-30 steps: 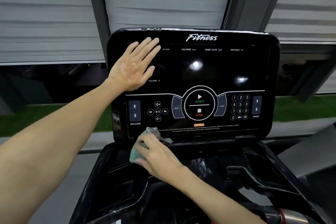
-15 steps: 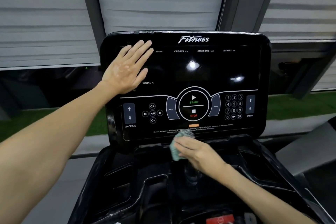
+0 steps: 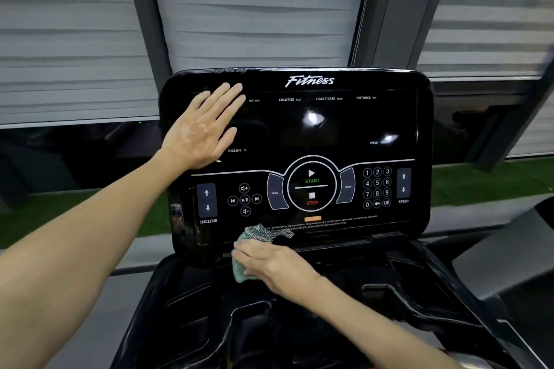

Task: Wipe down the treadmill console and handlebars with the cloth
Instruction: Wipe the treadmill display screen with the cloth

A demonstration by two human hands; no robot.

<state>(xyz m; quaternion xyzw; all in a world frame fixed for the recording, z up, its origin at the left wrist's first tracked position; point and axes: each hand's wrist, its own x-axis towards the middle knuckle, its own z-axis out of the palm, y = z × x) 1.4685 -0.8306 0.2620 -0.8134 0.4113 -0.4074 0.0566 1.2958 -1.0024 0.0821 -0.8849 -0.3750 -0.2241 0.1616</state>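
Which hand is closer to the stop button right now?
Right. The right hand, holding the cloth, is at the console's bottom edge, below and left of the stop button. The left hand lies flat on the upper-left screen, farther away.

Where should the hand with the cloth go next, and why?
Probably slide right along the console's bottom edge. The right hand presses the cloth on the console just below the media buttons, so the strip under the STOP button and keypad looks unwiped. The left hand lies flat on the upper left, steadying it.
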